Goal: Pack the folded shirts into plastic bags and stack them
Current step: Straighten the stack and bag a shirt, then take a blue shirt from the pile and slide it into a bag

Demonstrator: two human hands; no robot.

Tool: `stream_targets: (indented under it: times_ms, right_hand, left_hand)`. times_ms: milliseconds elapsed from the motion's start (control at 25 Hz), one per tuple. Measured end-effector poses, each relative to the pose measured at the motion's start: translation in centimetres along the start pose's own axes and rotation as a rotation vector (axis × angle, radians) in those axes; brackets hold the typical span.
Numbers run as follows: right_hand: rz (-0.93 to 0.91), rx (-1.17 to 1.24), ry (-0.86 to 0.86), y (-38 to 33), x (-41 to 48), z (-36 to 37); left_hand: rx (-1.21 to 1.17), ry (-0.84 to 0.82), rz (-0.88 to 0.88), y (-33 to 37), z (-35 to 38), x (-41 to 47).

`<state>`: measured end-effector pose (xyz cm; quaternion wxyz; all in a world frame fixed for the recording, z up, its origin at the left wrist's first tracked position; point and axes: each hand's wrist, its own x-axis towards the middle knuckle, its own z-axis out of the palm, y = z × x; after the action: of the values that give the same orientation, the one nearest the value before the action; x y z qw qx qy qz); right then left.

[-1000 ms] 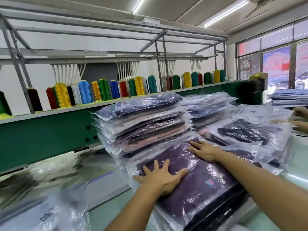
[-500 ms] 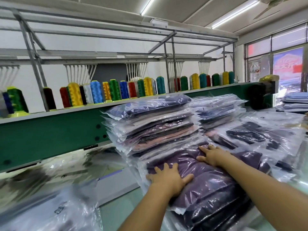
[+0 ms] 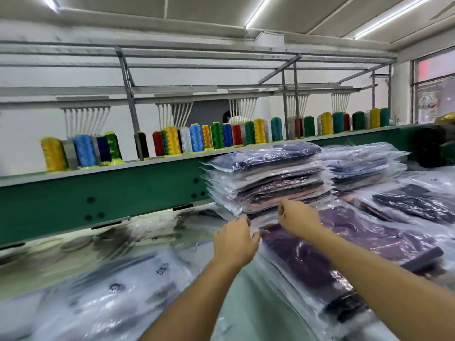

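A purple folded shirt in a clear plastic bag lies on top of a low pile of bagged shirts at the right. My left hand and my right hand are both at the bag's far end, fingers curled on its loose plastic flap. That end lies against the foot of a tall stack of bagged shirts. A second, lower stack stands behind it to the right.
Empty clear bags lie spread at the lower left on the pale table. A green machine beam with coloured thread spools runs along the back. More bagged dark shirts lie at the far right.
Both hands have left the flat top of the purple bagged shirt and moved forward to its far end, fingers curling there. The view has swung left.
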<state>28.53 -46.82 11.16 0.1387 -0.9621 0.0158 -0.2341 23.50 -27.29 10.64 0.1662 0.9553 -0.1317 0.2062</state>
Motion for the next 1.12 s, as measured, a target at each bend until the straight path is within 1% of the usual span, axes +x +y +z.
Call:
stream_targets:
  times_ms: [160,240,320,480,640,720,760,800,880,960,1040,1120]
  right_hand:
    - [-0.137,0.282,0.009,-9.8,-2.6,1.3]
    - [-0.225,0.396,-0.015,-14.6,-4.1,2.2]
    - [-0.297,0.468,-0.068,-19.0,-5.9,3.4]
    - [-0.386,0.583,-0.197,-25.9,-9.9,6.9]
    - [-0.427,0.663,-0.299,-29.2,-12.6,9.9]
    - [-0.405,0.663,-0.319,-29.9,-13.6,11.5]
    - [-0.354,0.637,-0.311,-29.8,-14.0,12.4]
    - [-0.284,0.6,-0.288,-29.6,-14.3,13.3]
    - [-0.135,0.468,-0.19,-28.5,-15.1,14.6]
    - [-0.043,0.345,-0.114,-27.0,-15.7,15.6]
    - [-0.011,0.333,-0.148,-26.1,-15.8,16.3]
    - [-0.001,0.393,-0.177,-25.9,-15.6,16.6]
  left_hand:
    - [0.003,0.145,-0.053,-5.7,-4.6,-3.1]
    - [-0.006,0.173,-0.083,-8.6,-6.3,-4.9]
    - [-0.01,0.167,-0.108,-11.5,-7.6,-6.9]
    - [0.025,0.067,-0.181,-18.4,-8.3,-11.4]
    - [-0.022,-0.139,-0.288,-24.5,-6.9,-15.2]
    - [-0.026,-0.265,-0.331,-26.9,-5.7,-17.0]
    - [-0.003,-0.308,-0.34,-27.8,-5.1,-17.7]
    - [0.012,-0.314,-0.341,-28.5,-4.5,-18.3]
    - [-0.025,-0.225,-0.331,-29.5,-3.9,-19.3]
    - [-0.117,-0.117,-0.332,-30.1,-3.8,-19.7]
    - [-0.183,-0.033,-0.363,-30.5,-3.8,-19.8]
    - [-0.174,0.034,-0.382,-30.6,-3.7,-19.9]
